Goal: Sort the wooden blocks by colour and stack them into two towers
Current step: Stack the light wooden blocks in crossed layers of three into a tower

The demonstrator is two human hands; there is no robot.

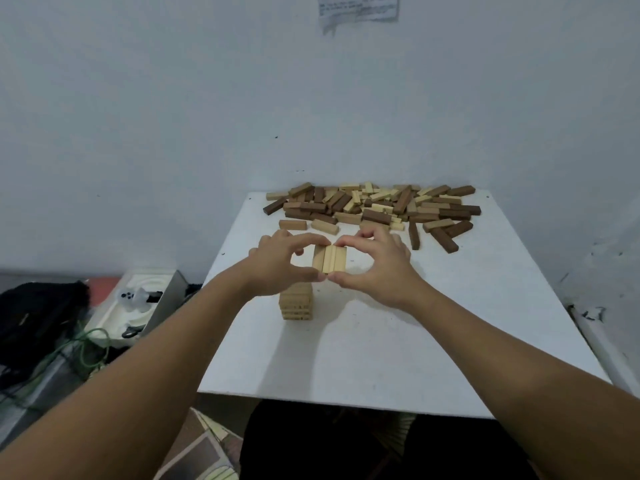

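so far one light tower (297, 303) stands near the middle of the white table (381, 358), several layers high; no dark tower is visible. most blocks, light and dark mixed, lie in a loose pile (374, 207) along the far edge by the wall, unsorted. judging by that, the task is early: the light tower is partly built, the dark one not begun.

top layer (329, 259) of three light blocks sits side by side between both hands. left hand (280, 265) curls at its left side, thumb and forefinger pinching the near and far ends. right hand (374, 268) mirrors it on the right side. fingertips of both hands nearly meet over the layer. the pile lies well beyond the hands.
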